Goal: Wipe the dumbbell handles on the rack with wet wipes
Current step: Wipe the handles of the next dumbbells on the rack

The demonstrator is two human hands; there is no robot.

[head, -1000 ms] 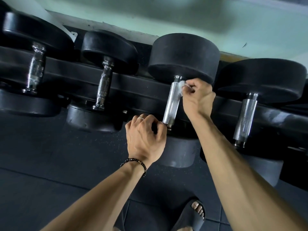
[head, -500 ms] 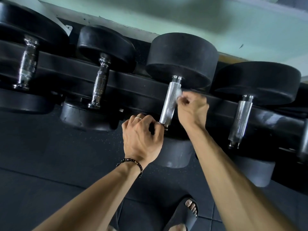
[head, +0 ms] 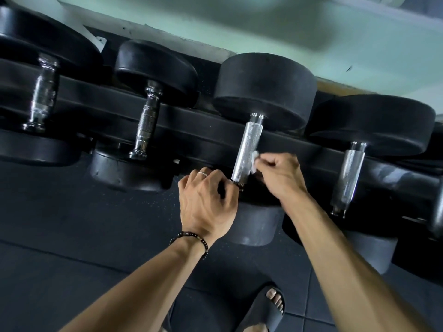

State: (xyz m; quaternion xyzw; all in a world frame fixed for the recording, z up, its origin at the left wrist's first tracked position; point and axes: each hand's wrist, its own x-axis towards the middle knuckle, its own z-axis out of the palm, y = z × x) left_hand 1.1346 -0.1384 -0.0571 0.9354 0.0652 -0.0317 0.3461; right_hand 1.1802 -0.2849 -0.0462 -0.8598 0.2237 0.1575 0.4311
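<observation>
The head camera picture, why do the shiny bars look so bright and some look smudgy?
In the head view, light glints off the handle being wiped, so it shines white beside the wipe; the far-left handle is smeared by blur near the frame edge; the rack curves because the lens is wide-angle; the wall looks soft.

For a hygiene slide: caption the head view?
Right hand presses a wet wipe against a dumbbell handle; left hand steadies its lower end.

Right hand [head: 281, 174] pinches the wet wipe [head: 254, 161] against the knurled dumbbell handle [head: 247, 152]; left hand [head: 206, 204] grips its lower end.
</observation>
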